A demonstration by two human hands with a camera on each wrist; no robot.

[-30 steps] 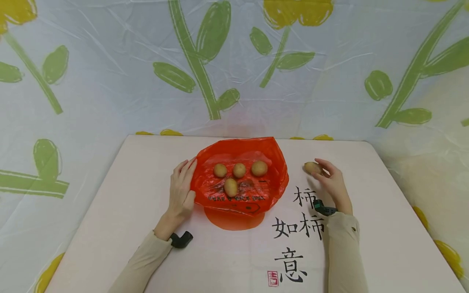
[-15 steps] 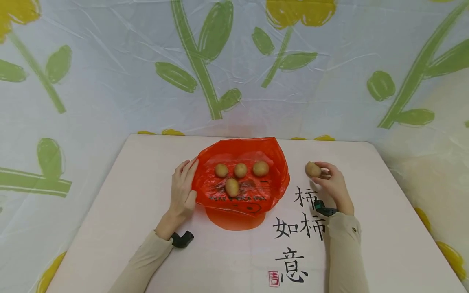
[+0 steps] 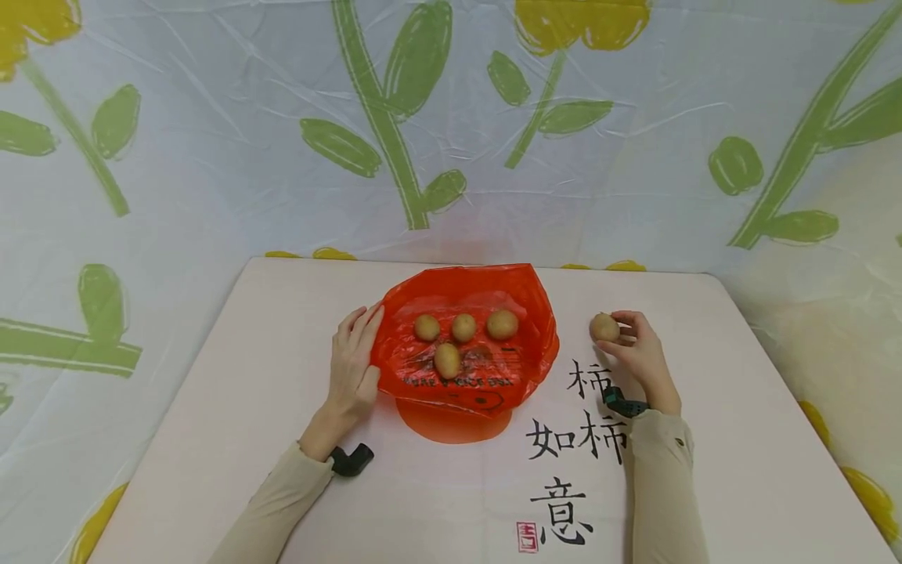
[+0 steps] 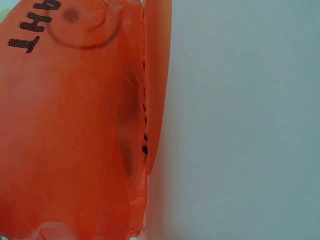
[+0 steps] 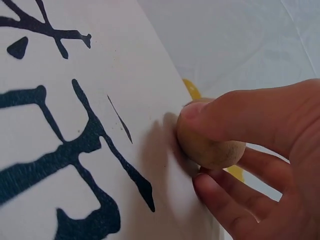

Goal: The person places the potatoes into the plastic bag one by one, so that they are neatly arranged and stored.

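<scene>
My right hand [image 3: 637,348] pinches a small round tan potato [image 3: 604,328] between thumb and fingers, at the right of the table. In the right wrist view the thumb lies over the potato [image 5: 210,145], with fingers on its other side. A red plastic bag [image 3: 395,309] stands spread wide at the middle, its mouth showing several potatoes [image 3: 447,361] lying inside. My left hand [image 3: 352,364] rests along the bag's left side, fingers nearly straight and the thumb near its front edge. In the left wrist view the bag's red side [image 4: 65,125] shows; the left fingers are out of sight there.
A pale cloth [image 3: 451,509] covers the table, with large black characters [image 3: 560,513] and an orange shape [image 3: 454,427] partly under the bag. A flower-printed curtain [image 3: 232,172] hangs behind and beside the table.
The potato in my right hand has turned from lengthwise to round as seen from the head, my fingers shifting around it. My left hand and the bag keep their places.
</scene>
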